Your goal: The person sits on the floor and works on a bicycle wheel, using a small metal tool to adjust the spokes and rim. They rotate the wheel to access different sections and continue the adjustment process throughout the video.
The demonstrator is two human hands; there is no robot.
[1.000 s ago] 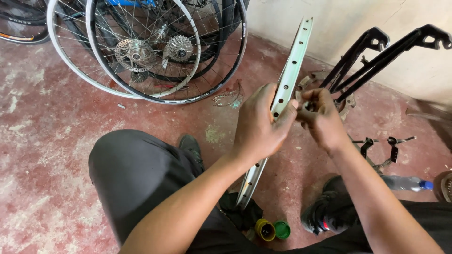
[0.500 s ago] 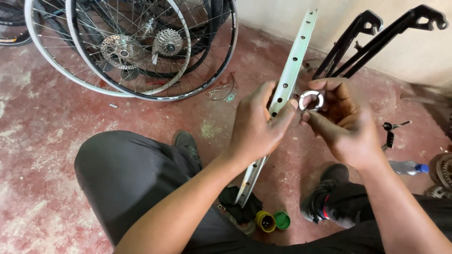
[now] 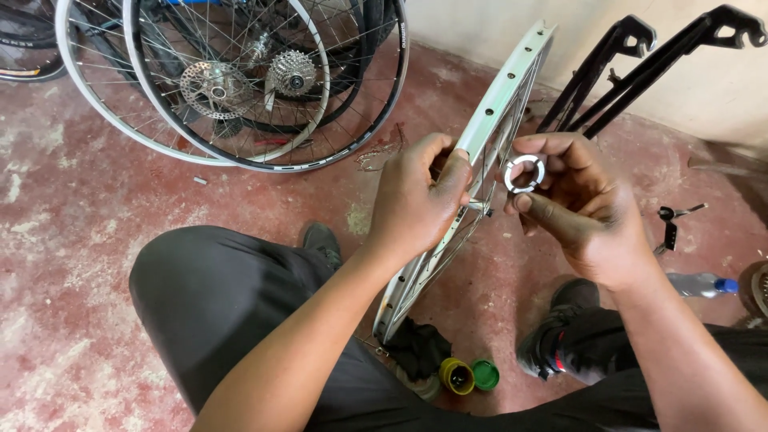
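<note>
A silver bicycle wheel [image 3: 512, 80] stands edge-on between my knees, its rim running from the floor up toward the wall. My left hand [image 3: 416, 200] grips the rim near its middle, thumb over the edge. Just to the right, my right hand [image 3: 576, 208] pinches a small silver metal ring [image 3: 525, 174] between thumb and fingers, held up beside the rim and apart from it. The wheel's hub is hidden behind my left hand.
Several spoked wheels with cassettes and a disc [image 3: 240, 80] lean at the back left. A black bicycle frame [image 3: 640, 64] rests against the wall. Yellow and green caps [image 3: 468, 374] and a dark rag lie by my shoe. A plastic bottle [image 3: 700, 284] lies at right.
My right hand has drawn away from the rim to the right and now shows the silver ring in its fingers. My left hand keeps its grip on the rim.
</note>
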